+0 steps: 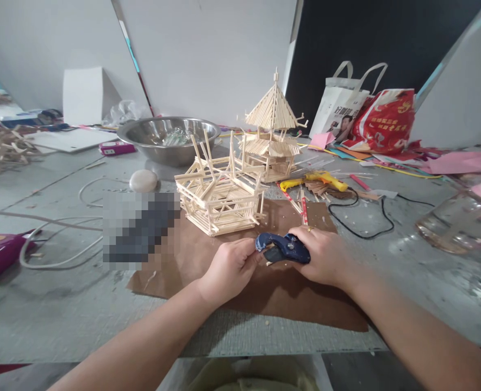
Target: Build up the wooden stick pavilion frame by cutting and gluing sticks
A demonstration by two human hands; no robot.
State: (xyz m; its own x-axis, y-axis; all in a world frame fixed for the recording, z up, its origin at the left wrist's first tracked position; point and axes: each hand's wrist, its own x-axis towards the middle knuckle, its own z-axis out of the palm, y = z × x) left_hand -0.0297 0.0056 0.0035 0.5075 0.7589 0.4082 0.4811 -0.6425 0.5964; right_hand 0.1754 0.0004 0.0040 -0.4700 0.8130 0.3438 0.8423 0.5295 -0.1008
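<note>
My right hand [319, 252] is wrapped round a hand cutter [293, 247] with a dark blue body and a grey jaw. At the jaw end, my left hand [234, 266] is closed in a pinch, its fingertips close against the tool. A short pale bit of thin wooden stick [269, 264] shows under the jaw; the rest is hidden by fingers and tool. Just beyond my hands, an open-topped frame of wooden sticks [224, 203] stands on a brown sheet [305, 301], several sticks slanting upward from it. Behind it rises a stick pavilion [270, 130] with a pointed roof.
A steel bowl [169, 141] stands behind the frame, with a white round object [143, 180] and a blurred-out dark patch at left. Right lie a yellow-handled tool [333, 179], a black cord [364, 237] and a clear container [444, 222]. Bags [387, 122] stand at the back.
</note>
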